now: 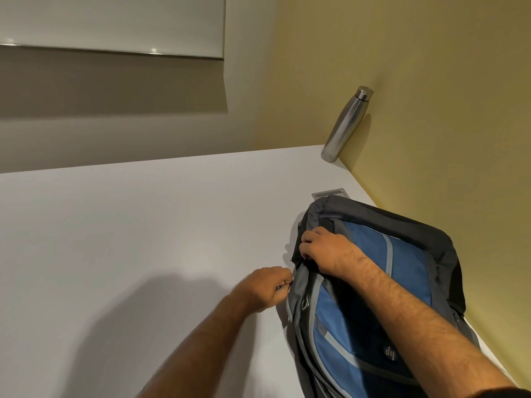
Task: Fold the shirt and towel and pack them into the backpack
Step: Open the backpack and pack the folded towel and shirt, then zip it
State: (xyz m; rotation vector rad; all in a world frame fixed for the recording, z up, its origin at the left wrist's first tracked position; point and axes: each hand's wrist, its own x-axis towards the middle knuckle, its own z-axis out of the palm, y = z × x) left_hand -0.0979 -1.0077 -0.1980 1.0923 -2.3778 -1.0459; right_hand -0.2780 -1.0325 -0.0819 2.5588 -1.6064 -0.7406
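The blue-and-grey backpack (370,282) is lying on the white surface (143,239) by the yellow wall. The right hand (327,251) is gripping its top edge, fingers curled; the left hand (267,288) is pinching something small at its side seam, possibly a zipper pull.

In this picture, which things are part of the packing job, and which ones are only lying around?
Part of the job:
- blue and grey backpack, lying on the white table
- left hand, pinching at the backpack's edge, probably a zipper pull
- right hand, gripping the backpack's top
The shirt and towel are not visible.

Lying about:
- steel water bottle, against the yellow wall
- metal plate in the table
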